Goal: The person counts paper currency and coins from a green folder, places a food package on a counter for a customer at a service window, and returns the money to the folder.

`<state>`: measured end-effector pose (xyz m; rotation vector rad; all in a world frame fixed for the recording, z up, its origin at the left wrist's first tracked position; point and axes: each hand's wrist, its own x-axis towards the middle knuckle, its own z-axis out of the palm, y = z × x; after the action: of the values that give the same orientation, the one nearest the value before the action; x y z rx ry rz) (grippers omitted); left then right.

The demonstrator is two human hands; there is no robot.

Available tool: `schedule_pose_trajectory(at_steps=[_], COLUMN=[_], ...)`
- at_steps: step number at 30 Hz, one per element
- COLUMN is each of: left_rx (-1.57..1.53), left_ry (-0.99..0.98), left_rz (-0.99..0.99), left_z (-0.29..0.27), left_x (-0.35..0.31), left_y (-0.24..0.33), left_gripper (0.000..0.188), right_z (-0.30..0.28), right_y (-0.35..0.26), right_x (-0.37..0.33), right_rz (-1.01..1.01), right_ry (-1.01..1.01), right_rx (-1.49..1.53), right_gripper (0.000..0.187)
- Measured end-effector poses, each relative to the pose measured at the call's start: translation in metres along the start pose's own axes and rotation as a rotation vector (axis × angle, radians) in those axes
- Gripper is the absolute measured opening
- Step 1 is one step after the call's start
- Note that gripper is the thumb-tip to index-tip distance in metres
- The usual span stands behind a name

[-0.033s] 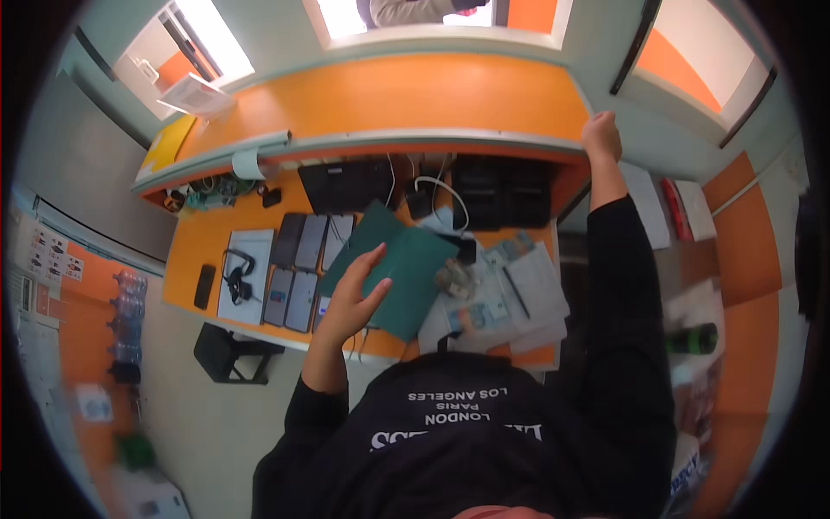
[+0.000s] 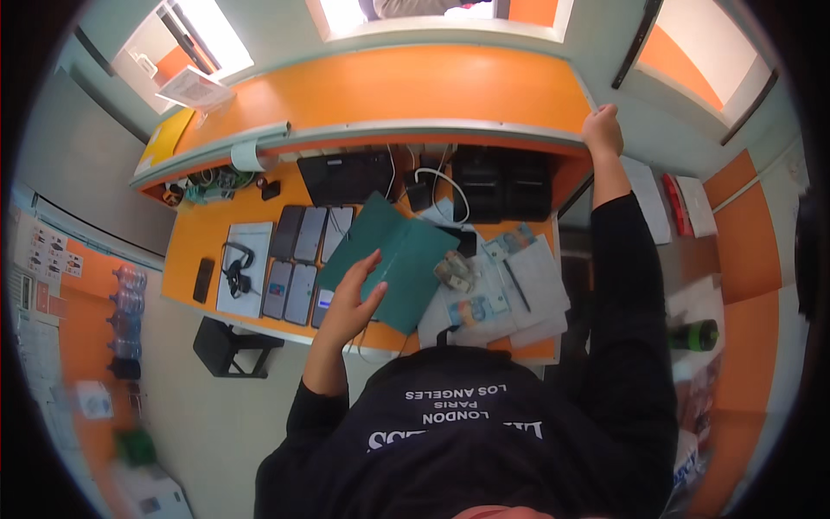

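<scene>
A green folder (image 2: 419, 272) lies aslant on the table (image 2: 184, 259) in front of the person, a crease running across it. The left hand (image 2: 351, 304) is over its near left part, fingers spread and holding nothing; whether they touch is unclear. Beyond the folder to the right, the right hand (image 2: 603, 131) is closed around the end of a raised ledge (image 2: 432, 91), probably for support.

Right of the folder, banknotes (image 2: 478, 310) and a pen (image 2: 517, 285) lie on loose papers (image 2: 549, 294), perhaps kept within reach. Left of the folder, smartphones (image 2: 301, 284) sit in two rows, seemingly arranged to keep each visible; farther left, a black strapped device (image 2: 238, 270) rests on a white flat box (image 2: 226, 298).

Beyond the folder, the compartment (image 2: 566, 177) under the ledge holds tangled cables (image 2: 212, 186) at its left; other contents are indistinct.
</scene>
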<state>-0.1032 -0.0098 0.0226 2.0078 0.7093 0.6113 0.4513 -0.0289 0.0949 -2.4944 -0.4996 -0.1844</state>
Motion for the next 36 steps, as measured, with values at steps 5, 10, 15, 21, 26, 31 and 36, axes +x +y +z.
schedule_pose_trajectory(at_steps=[5, 10, 15, 21, 26, 31, 36], left_rx=[-0.093, -0.17, -0.086, -0.051, 0.019, -0.176, -0.233], left_ry=[0.05, 0.048, -0.007, 0.026, 0.091, -0.139, -0.073], left_rz=[-0.327, -0.374, -0.269, -0.172, -0.113, -0.157, -0.225], left_z=[0.021, 0.043, 0.056, 0.062, 0.075, 0.081, 0.1], left_x=[-0.087, -0.097, -0.069, -0.04, -0.023, -0.005, -0.008], left_y=[-0.028, -0.025, -0.012, -0.006, 0.0, 0.034, 0.008], left_gripper=[0.056, 0.055, 0.056, 0.062, 0.071, 0.071, 0.072], right_z=[-0.01, 0.099, 0.122, 0.119, 0.036, 0.0, 0.013], right_y=[0.007, 0.091, 0.091, 0.087, 0.044, 0.029, 0.037], right_x=[-0.118, -0.267, -0.317, -0.302, -0.322, -0.334, -0.345], right_rz=[-0.776, -0.618, -0.722, -0.537, -0.561, -0.721, -0.233], right_ry=[0.593, -0.538, -0.602, -0.882, -1.11, -1.173, -1.16], right_rx=[0.275, 0.645, 0.477, 0.591, 0.743, 0.805, 1.129], right_gripper=[0.03, 0.041, 0.049, 0.026, 0.018, 0.015, 0.029])
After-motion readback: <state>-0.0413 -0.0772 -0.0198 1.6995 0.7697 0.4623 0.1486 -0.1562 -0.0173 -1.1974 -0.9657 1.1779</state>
